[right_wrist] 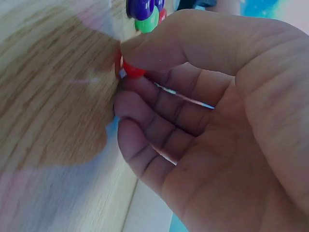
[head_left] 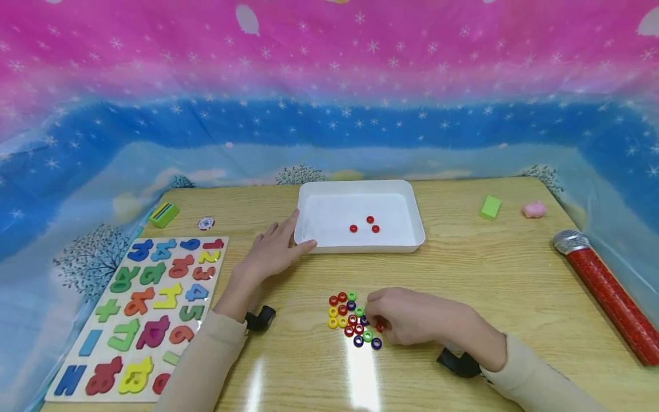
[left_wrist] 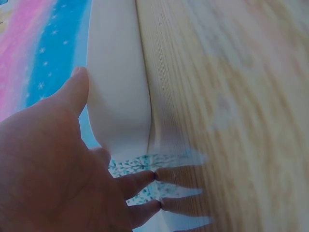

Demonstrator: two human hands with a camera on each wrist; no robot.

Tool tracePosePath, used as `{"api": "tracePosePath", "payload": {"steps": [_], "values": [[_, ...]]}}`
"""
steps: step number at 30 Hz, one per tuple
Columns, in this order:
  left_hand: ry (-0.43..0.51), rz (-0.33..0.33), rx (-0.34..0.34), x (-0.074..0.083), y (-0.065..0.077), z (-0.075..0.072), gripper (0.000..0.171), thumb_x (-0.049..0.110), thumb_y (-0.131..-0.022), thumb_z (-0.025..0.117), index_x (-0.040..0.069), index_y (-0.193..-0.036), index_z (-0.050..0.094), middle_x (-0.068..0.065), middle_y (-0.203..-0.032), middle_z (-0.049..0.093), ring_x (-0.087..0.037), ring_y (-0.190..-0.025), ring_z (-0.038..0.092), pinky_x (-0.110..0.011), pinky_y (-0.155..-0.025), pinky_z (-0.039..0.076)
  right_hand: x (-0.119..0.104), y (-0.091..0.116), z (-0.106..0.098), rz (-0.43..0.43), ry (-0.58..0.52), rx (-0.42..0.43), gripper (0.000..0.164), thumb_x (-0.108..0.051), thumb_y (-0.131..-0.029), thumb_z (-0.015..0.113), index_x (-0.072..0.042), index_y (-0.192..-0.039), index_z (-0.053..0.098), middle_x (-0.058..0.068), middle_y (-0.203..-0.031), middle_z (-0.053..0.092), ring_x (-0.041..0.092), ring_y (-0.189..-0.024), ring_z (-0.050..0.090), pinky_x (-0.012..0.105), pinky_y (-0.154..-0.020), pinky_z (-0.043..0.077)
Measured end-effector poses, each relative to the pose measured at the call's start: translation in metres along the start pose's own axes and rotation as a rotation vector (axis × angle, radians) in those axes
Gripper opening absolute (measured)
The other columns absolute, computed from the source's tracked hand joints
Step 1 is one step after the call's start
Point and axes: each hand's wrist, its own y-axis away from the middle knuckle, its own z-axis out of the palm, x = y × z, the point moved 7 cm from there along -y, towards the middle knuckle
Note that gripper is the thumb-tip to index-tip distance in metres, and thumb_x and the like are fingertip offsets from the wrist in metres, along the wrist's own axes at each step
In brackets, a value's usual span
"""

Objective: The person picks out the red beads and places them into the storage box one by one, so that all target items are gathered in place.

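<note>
In the head view, my left hand rests at the front left corner of a white tray. Its thumb lies along the tray's rim, and the other fingers are spread beside the left wall, as the left wrist view also shows. Three red beads lie inside the tray. My right hand is down on the table at the right side of a loose group of ring-shaped beads in red, yellow, green and dark blue. Between its thumb and forefinger it pinches a red bead, partly hidden by the thumb.
A puzzle board with colourful foam-like letters and numbers lies at left. Behind it are a green striped block and a poker chip. To the right are a light green block, a pink pig figure and a red microphone.
</note>
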Motion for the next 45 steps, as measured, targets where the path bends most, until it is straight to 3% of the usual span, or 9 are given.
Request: {"api": "tracePosePath", "payload": {"steps": [5, 13, 24, 28, 36, 45], "values": [[0.005, 0.003, -0.004, 0.001, 0.001, -0.001, 0.089, 0.078, -0.08, 0.035, 0.037, -0.147, -0.007, -0.003, -0.157, 0.013, -0.033, -0.145, 0.007, -0.062, -0.112, 0.009, 0.003, -0.001, -0.003, 0.03, -0.007, -0.009, 0.022, -0.003, -0.074, 0.06, -0.025, -0.074, 0.057, -0.011, -0.075, 0.05, 0.002, -0.065, 0.043, 0.015, -0.059, 0.04], [0.002, 0.004, 0.004, 0.001, 0.001, -0.001, 0.09, 0.08, -0.078, 0.033, 0.038, -0.147, -0.007, -0.003, -0.157, 0.014, -0.033, -0.145, 0.007, -0.063, -0.112, 0.008, 0.018, -0.005, -0.023, 0.116, 0.016, 0.026, 0.015, -0.009, -0.079, 0.06, -0.023, -0.083, 0.06, -0.011, -0.08, 0.052, 0.006, -0.072, 0.047, 0.019, -0.065, 0.041], [-0.016, -0.003, -0.002, 0.001, 0.001, -0.001, 0.091, 0.08, -0.079, 0.033, 0.036, -0.148, -0.007, -0.005, -0.157, 0.015, -0.034, -0.145, 0.007, -0.063, -0.112, 0.01, 0.039, -0.03, -0.055, 0.12, 0.028, 0.18, 0.012, -0.01, -0.079, 0.059, -0.02, -0.085, 0.063, -0.012, -0.076, 0.051, 0.007, -0.07, 0.045, 0.021, -0.064, 0.04], [-0.015, -0.004, 0.001, 0.002, 0.002, -0.002, 0.091, 0.079, -0.079, 0.034, 0.035, -0.148, -0.007, -0.005, -0.157, 0.015, -0.034, -0.145, 0.007, -0.063, -0.112, 0.011, 0.055, -0.037, -0.07, 0.133, 0.001, 0.274, 0.012, -0.007, -0.081, 0.06, -0.015, -0.088, 0.065, -0.008, -0.078, 0.054, 0.01, -0.071, 0.046, 0.024, -0.066, 0.041], [-0.005, 0.001, 0.007, 0.0, 0.001, -0.001, 0.092, 0.08, -0.078, 0.034, 0.037, -0.147, -0.007, -0.004, -0.157, 0.015, -0.034, -0.145, 0.008, -0.062, -0.112, 0.011, 0.099, -0.052, -0.095, 0.273, -0.026, 0.39, 0.015, -0.009, -0.082, 0.062, -0.008, -0.096, 0.067, 0.001, -0.085, 0.062, 0.017, -0.075, 0.051, 0.029, -0.068, 0.044], [-0.064, -0.001, 0.022, 0.0, 0.001, -0.001, 0.09, 0.08, -0.079, 0.033, 0.038, -0.147, -0.007, -0.004, -0.157, 0.013, -0.035, -0.145, 0.006, -0.064, -0.111, 0.008, 0.135, -0.064, -0.096, 0.455, -0.012, 0.394, 0.017, -0.005, -0.083, 0.055, -0.006, -0.096, 0.066, 0.008, -0.09, 0.063, 0.022, -0.079, 0.05, 0.032, -0.071, 0.043]]}}
